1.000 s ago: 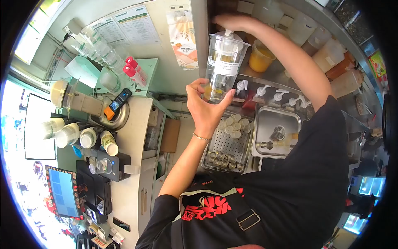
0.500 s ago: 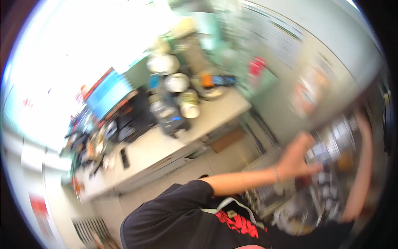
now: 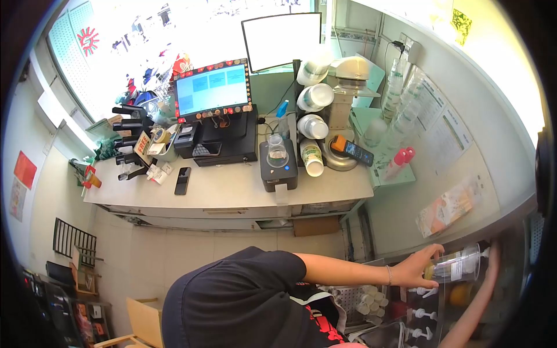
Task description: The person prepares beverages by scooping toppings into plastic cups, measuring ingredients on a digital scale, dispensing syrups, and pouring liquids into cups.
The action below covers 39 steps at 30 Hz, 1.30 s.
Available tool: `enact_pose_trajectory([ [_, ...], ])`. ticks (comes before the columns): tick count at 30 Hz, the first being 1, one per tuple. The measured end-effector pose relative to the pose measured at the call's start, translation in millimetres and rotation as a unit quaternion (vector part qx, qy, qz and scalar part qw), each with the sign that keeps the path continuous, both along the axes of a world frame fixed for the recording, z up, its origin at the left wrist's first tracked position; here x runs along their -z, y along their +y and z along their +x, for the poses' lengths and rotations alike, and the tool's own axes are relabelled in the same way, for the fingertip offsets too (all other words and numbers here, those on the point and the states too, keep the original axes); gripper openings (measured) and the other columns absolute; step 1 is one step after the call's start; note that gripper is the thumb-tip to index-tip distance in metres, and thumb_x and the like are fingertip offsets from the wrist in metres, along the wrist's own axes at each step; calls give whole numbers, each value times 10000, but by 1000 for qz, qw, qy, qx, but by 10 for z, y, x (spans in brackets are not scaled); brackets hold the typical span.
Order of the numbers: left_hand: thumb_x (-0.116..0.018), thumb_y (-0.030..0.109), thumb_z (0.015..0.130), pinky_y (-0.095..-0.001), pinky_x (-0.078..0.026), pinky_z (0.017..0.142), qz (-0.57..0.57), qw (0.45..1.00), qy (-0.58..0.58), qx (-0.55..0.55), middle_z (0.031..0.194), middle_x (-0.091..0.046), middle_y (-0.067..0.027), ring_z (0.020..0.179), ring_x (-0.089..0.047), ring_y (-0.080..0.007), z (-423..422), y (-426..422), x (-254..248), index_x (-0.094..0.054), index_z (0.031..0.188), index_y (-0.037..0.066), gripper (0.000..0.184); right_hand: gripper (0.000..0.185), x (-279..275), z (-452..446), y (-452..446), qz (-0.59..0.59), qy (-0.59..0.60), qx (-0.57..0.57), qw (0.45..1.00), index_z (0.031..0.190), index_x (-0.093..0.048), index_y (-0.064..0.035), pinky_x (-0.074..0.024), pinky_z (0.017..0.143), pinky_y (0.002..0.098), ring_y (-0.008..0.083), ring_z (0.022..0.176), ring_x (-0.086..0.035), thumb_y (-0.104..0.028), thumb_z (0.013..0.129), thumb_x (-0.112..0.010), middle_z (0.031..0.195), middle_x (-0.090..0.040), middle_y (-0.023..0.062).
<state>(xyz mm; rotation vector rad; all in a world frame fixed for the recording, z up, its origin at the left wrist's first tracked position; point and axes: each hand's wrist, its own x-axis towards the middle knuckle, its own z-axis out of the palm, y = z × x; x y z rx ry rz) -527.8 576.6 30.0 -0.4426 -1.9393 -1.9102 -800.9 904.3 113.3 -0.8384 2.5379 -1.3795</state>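
Observation:
A clear container (image 3: 457, 267) with a pale label is at the lower right, between my two hands. My left hand (image 3: 413, 268) reaches across from the left, its thumb and fingers curved around the container's near end, where something yellow shows. At the far end is my right hand (image 3: 493, 258), closed against the container, with its fingers mostly hidden. White pump tops (image 3: 423, 314) stand just below my left hand. Beside them is a cluster of pale round-ended items (image 3: 371, 301) I cannot identify.
A counter (image 3: 232, 194) carries a monitor (image 3: 212, 90), a phone (image 3: 182, 181), a cup sealing or printing device (image 3: 278, 168) and cup stacks (image 3: 313, 127). Red-capped bottles (image 3: 397, 162) stand by the right wall. A wooden chair (image 3: 145, 325) is at lower left.
The view has swung and sharpened, bringing more of the counter into sight. The container and both hands now appear lower in view. My left hand remains at the container's near end.

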Motion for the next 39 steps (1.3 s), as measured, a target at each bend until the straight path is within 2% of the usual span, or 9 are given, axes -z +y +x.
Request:
enact_pose_trajectory([
  [7,-920,268,692,-436,-474,967,2,999,-40,9,1148,-538,-197,1070,-559,-363,28,29,-190,-366,1444,49,960,643,-71,144,-271,21,-19,-11,1000,1515,-487,12,-358,1110,315,195,1314,-512,-437,1056,-517,1461,-576,74],
  [12,-930,271,679,-436,-475,974,-24,1000,-12,-8,1173,-528,-201,1083,-553,-356,-123,145,-154,-347,1461,34,1004,681,142,-375,-198,-22,-223,69,972,1516,-507,-21,-372,1106,313,199,1289,-540,-495,1030,-556,1440,-600,47],
  [16,-901,339,709,-396,-447,1018,-41,999,-9,-6,1161,-514,-167,1117,-534,-324,-147,204,69,-384,1451,41,953,703,-18,-506,69,-127,-87,114,981,1572,-444,-82,-260,1210,356,195,1485,-364,-515,1027,-543,1598,-456,51],
  [17,-899,349,715,-389,-442,1036,-57,998,-18,0,1188,-516,-168,1143,-533,-320,-108,198,137,-408,1437,45,925,748,-151,-347,127,-164,-143,149,965,1607,-389,-145,-159,1247,452,222,1544,-257,-594,1018,-492,1682,-318,27],
  [22,-864,300,736,-389,-419,1078,-1,994,-101,32,1284,-514,-153,1217,-517,-278,783,-78,331,-437,1408,68,830,673,-543,974,-316,-191,-80,217,954,1579,-443,-163,-129,1252,463,241,1545,-270,-507,1011,-555,1669,-352,45],
  [24,-823,248,764,-381,-401,1092,128,980,-63,139,1352,-501,-148,1266,-489,-242,1197,-181,437,-407,1440,75,812,581,-513,1340,-329,-130,110,159,973,1561,-472,-144,-146,1254,434,262,1524,-314,-378,1039,-572,1620,-431,54],
  [29,-784,247,834,-365,-394,1098,44,991,-24,124,1328,-530,-113,1248,-496,-223,2497,-430,586,-352,1483,72,799,487,-570,2781,-701,12,308,137,941,1509,-512,-86,-305,1205,421,254,1443,-430,-238,1054,-595,1575,-476,103],
  [36,-766,499,887,-378,-422,1083,206,965,-114,117,1298,-572,-52,1201,-558,-175,3892,127,888,-375,1510,66,853,357,-233,4769,218,-170,217,93,957,1391,-556,26,-336,1215,412,260,1465,-421,-101,1058,-568,1605,-423,142],
  [39,-810,527,819,-384,-496,1007,244,935,-172,192,1253,-599,-71,1149,-600,-192,4414,725,874,-408,1501,73,913,493,23,6044,1469,-221,128,226,940,1488,-468,61,-323,1223,447,316,1481,-407,-78,1034,-602,1623,-383,179],
])
